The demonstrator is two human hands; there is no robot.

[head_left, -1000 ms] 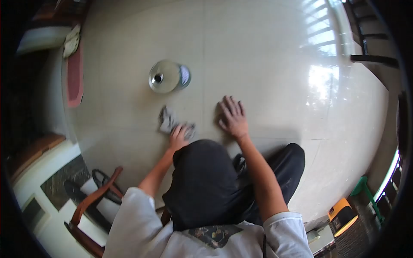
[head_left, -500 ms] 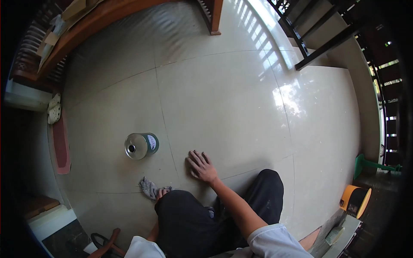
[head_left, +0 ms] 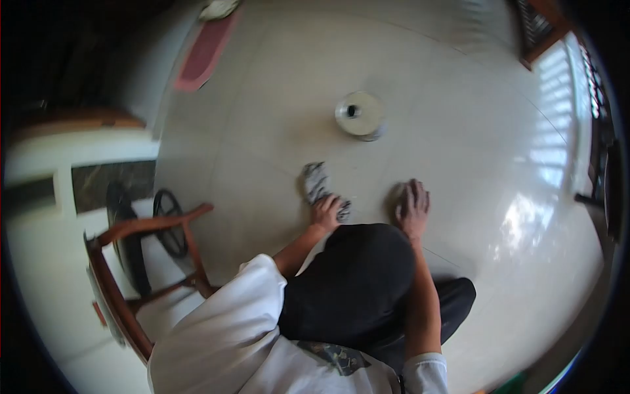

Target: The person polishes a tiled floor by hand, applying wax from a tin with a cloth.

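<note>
My left hand [head_left: 326,211] rests on the floor, its fingers closed over a crumpled grey-and-white rag [head_left: 316,180]. Part of the cloth sticks out ahead of the fingers and a bit shows at their right. To the right, my right hand [head_left: 413,205] is planted on the tiles with fingers stretched out, holding nothing. A round metal can [head_left: 369,121] with a dark opening in its top stands on the floor ahead of both hands, touched by neither. My bent knee in dark trousers [head_left: 354,269] comes up close behind the hands.
At the left stands a wooden chair [head_left: 125,230], with a dark wheel-like ring [head_left: 172,223] beside it. A pink mat [head_left: 207,49] lies at the upper left, a pale shoe [head_left: 220,9] at its far end. Wooden furniture [head_left: 541,39] stands at the upper right.
My view has swung to the left, so the can and hands appear farther right and higher. The chair has come into fuller view. My left hand and the rag show more plainly beside the knee.
</note>
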